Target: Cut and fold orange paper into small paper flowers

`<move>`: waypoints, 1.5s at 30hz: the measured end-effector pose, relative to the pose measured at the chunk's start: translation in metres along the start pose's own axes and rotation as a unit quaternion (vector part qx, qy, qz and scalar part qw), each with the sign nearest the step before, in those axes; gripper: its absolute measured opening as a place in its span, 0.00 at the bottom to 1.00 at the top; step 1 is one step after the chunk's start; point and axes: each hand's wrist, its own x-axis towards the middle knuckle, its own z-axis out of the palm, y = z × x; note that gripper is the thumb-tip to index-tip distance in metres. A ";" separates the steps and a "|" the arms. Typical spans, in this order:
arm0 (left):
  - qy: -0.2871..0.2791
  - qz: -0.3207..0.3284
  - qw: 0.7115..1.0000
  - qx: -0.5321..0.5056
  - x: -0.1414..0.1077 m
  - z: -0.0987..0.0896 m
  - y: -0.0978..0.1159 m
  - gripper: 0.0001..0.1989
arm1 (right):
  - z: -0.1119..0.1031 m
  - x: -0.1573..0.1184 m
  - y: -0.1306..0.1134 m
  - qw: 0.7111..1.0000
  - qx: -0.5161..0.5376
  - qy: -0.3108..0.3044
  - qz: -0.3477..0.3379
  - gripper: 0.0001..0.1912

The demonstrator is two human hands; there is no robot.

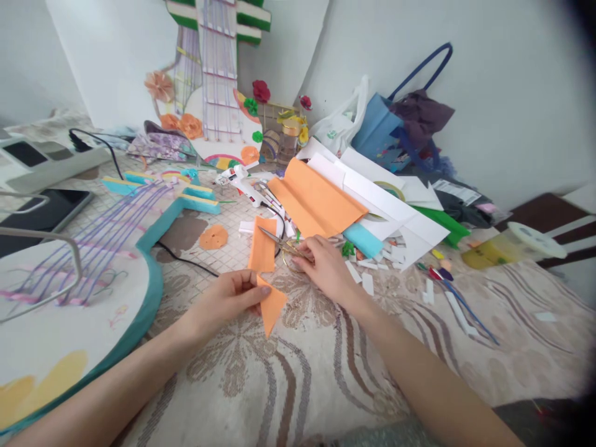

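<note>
My left hand (239, 292) pinches a small pointed piece of orange paper (271, 304), which hangs from between thumb and fingers. In my right hand (323, 264) is a pair of scissors (284, 244) with gold-coloured handles, the blades pointing left. Under the blades lies an orange paper strip (263, 248), just beyond my left fingertips. To the left of it rests a round orange paper cutout (213, 236). A larger folded sheet of orange paper (321, 198) sits behind my right hand.
A guitar-shaped craft (107, 261) with purple strings takes up the left side. A glue gun (242, 184) with a black cord lies behind the strip. White sheets (386, 198) and paper scraps spread to the right, near a yellow-filled plastic container (493, 251). A blue bag (379, 130) stands behind.
</note>
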 end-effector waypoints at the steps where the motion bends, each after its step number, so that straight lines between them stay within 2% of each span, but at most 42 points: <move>1: -0.017 -0.005 1.000 0.007 0.000 0.000 0.000 0.11 | 0.002 0.002 0.004 0.999 -0.038 -0.004 -0.002 0.05; 7: -0.071 -0.016 0.997 0.013 0.001 -0.002 -0.003 0.13 | 0.012 0.003 0.002 0.986 -0.165 -0.016 -0.003 0.02; 10: -0.074 -0.017 0.997 0.010 0.000 -0.003 -0.002 0.12 | 0.009 0.002 -0.001 0.986 -0.165 0.004 0.002 0.02; 12: -0.071 -0.015 0.997 0.008 0.000 -0.004 0.000 0.11 | 0.005 0.000 -0.003 0.997 -0.067 0.022 0.021 0.03; 14: -0.065 -0.011 0.998 0.003 -0.001 -0.004 0.002 0.10 | 0.000 -0.004 -0.008 0.992 0.115 -0.002 0.046 0.04; 16: -0.060 -0.005 0.998 0.000 -0.001 -0.005 0.003 0.10 | -0.003 -0.009 -0.016 0.947 0.300 -0.082 0.076 0.07; 17: -0.058 -0.002 0.998 0.000 -0.001 -0.005 0.004 0.10 | -0.004 -0.012 -0.021 0.919 0.359 -0.131 0.093 0.10; 20: -0.054 0.012 0.998 0.018 -0.001 -0.006 0.003 0.10 | -0.004 -0.020 -0.033 0.864 0.437 -0.215 0.130 0.14; 22: -0.057 0.019 0.998 0.034 0.000 -0.007 0.002 0.09 | -0.002 -0.023 -0.038 0.855 0.443 -0.234 0.131 0.14; 26: -0.053 0.024 0.998 0.021 0.001 -0.007 0.000 0.09 | 0.002 -0.026 -0.040 0.863 0.430 -0.235 0.120 0.13; 32: 0.029 0.035 0.998 -0.053 0.001 -0.007 -0.001 0.10 | 0.004 -0.027 -0.043 0.846 0.454 -0.236 0.149 0.11; 36: 0.013 0.022 0.996 -0.090 0.000 -0.007 0.001 0.11 | 0.007 -0.028 -0.046 0.841 0.468 -0.207 0.174 0.10; 40: -0.006 -0.005 0.997 -0.074 -0.001 -0.006 0.003 0.10 | 0.010 -0.029 -0.047 0.844 0.473 -0.174 0.181 0.11; 45: 0.014 -0.005 0.997 -0.070 -0.001 -0.009 0.003 0.10 | 0.010 -0.032 -0.047 0.831 0.495 -0.185 0.170 0.18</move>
